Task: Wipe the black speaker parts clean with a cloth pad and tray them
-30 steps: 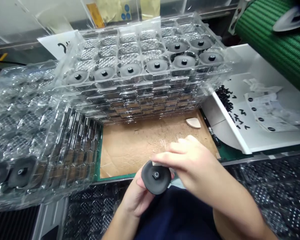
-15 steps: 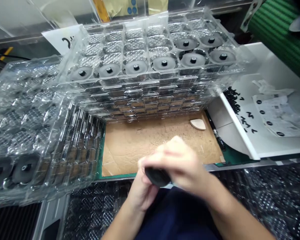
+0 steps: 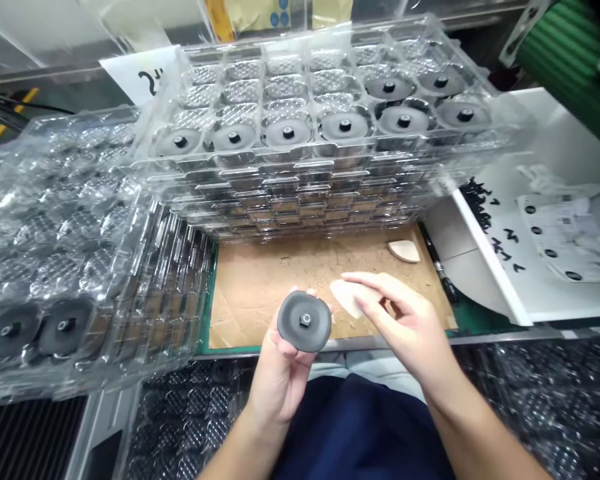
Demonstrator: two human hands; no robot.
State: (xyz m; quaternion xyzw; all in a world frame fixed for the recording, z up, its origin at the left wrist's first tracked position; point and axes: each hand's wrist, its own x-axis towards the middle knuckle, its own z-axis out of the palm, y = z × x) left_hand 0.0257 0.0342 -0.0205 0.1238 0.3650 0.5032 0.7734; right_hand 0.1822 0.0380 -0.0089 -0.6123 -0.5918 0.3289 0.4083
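A dark grey round disc with a small raised centre post (image 3: pixel 304 321) faces up in my left hand (image 3: pixel 285 373), whose fingers wrap its edge from below. Just to its right, my right hand (image 3: pixel 405 320) pinches a pale wedge-shaped pad (image 3: pixel 349 297) between thumb and fingers, apart from the disc. Both hands are over the front edge of a brown cardboard sheet (image 3: pixel 260 280). A second pale wedge-shaped pad (image 3: pixel 404 251) lies at the cardboard's back right corner.
Stacked clear plastic trays (image 3: pixel 300 160) stand behind the cardboard, the top one holding several similar discs. More trays (image 3: pixel 90 220) are stacked at left. On the right, a white bin (image 3: pixel 495 267) holds small black parts (image 3: pixel 480 203). A black pen (image 3: pixel 443 273) lies beside it.
My hands have come apart, the right moving right with the pale pad now visible. The disc, earlier tilted edge-on between both hands, now faces up in my left hand. The view has shifted slightly.
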